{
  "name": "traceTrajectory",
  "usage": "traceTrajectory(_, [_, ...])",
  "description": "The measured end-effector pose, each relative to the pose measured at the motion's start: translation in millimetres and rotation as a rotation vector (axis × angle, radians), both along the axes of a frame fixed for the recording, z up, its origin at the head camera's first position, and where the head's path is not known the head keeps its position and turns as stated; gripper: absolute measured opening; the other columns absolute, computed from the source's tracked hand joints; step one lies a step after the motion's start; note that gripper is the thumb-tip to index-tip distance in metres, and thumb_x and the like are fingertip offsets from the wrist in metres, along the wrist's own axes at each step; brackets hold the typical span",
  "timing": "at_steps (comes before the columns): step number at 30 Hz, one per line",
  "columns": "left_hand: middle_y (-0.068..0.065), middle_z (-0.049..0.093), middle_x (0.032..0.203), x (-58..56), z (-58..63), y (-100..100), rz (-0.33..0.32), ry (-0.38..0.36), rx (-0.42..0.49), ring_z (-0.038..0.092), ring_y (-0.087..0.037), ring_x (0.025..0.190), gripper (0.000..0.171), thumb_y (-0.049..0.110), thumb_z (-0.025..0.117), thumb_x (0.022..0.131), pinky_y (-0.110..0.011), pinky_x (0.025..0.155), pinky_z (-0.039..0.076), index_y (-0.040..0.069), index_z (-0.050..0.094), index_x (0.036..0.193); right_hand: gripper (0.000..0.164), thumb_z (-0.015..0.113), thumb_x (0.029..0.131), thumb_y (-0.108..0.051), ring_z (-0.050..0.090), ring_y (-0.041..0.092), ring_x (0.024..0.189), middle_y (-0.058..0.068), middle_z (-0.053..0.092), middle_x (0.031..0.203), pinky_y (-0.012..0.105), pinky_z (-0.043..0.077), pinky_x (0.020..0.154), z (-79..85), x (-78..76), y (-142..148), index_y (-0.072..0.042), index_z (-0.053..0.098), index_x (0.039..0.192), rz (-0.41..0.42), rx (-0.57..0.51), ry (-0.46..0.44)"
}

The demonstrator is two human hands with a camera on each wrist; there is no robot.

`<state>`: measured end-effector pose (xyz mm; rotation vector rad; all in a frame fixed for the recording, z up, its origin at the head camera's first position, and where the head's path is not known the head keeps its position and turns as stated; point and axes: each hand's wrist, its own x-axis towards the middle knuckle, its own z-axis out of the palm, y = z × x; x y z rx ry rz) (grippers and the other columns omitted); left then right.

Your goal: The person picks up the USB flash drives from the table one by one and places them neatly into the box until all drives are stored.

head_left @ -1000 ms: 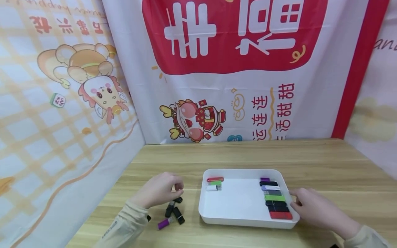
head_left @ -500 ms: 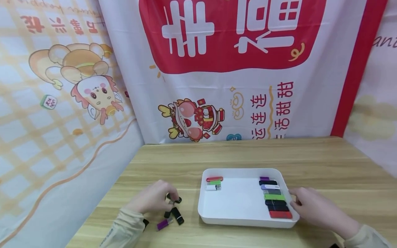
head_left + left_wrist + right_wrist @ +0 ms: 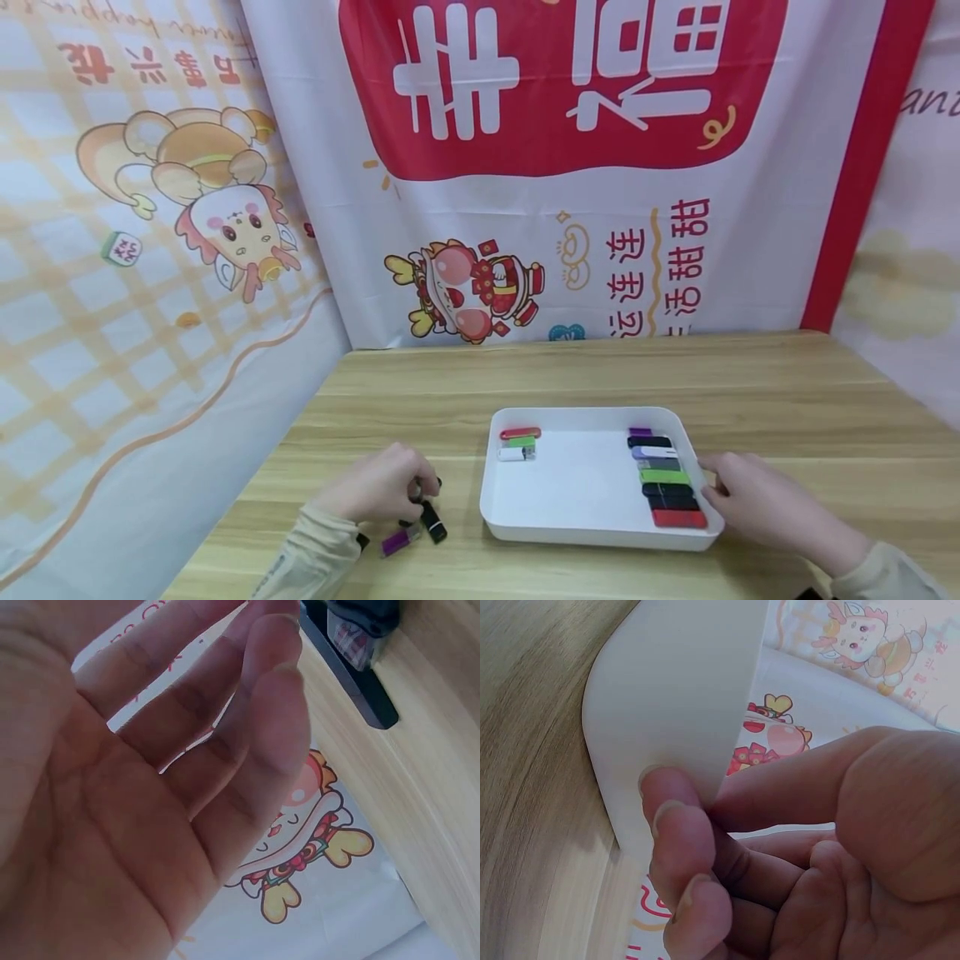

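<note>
My left hand (image 3: 386, 485) is over a small pile of USB sticks left of the tray, its fingers loosely bent, partly hiding the pile. A black USB stick (image 3: 432, 522) and a purple one (image 3: 401, 541) show beside it. In the left wrist view, a black stick (image 3: 375, 709) and another with a metal plug (image 3: 352, 641) lie just beyond the curved fingers. My right hand (image 3: 765, 504) holds the right side of the white tray (image 3: 600, 540). The right wrist view shows bent fingertips (image 3: 671, 791) against its outer wall (image 3: 667, 697), with the thumb at the rim.
Inside the tray, a column of several USB sticks (image 3: 666, 477) lines the right side. Red (image 3: 520, 433), green (image 3: 525, 442) and white (image 3: 513, 454) sticks lie at its upper left. Wood tabletop (image 3: 570, 375) surrounds the tray, with printed cloth (image 3: 570, 192) hanging behind.
The left hand has come down toward the camera onto the pile, with some shifting of its fingers there, and now covers more of the sticks. The right hand and tray have stayed put.
</note>
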<state>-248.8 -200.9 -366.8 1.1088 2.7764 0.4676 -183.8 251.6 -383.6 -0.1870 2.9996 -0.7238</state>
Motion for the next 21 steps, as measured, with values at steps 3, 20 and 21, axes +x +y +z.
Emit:
traceTrajectory(3, [0.013,0.061,0.072,1.0,-0.5,3.2,-0.001,-0.004,-0.011,0.052,-0.002,0.058,0.025,-0.002,0.078,0.068,-0.022,0.053,0.047,0.016,0.075,0.084,0.043,0.066,0.09,-0.006,0.05,0.015,0.054,0.002,0.052,0.066,0.028,0.044,0.047,0.4,-0.2,0.8,0.017,0.055,0.124,-0.002,-0.001,-0.003])
traceTrajectory(20, [0.014,0.057,0.065,5.6,-7.9,4.4,0.057,-0.024,-0.039,0.051,-0.004,0.052,0.023,0.002,0.079,0.068,-0.024,0.046,0.044,0.023,0.072,0.075,0.041,0.065,0.09,-0.005,0.05,0.016,0.054,0.002,0.052,0.066,0.027,0.043,0.047,2.0,2.0,-0.3,0.017,0.055,0.124,0.009,-0.01,-0.008])
traceTrajectory(21, [0.015,0.057,0.064,5.7,-7.8,4.7,0.057,-0.02,-0.042,0.051,-0.004,0.052,0.021,0.004,0.08,0.069,-0.024,0.047,0.045,0.023,0.072,0.074,0.041,0.065,0.09,-0.004,0.05,0.016,0.054,0.002,0.052,0.066,0.027,0.042,0.047,2.2,2.3,-0.3,0.017,0.055,0.124,0.014,-0.008,-0.001])
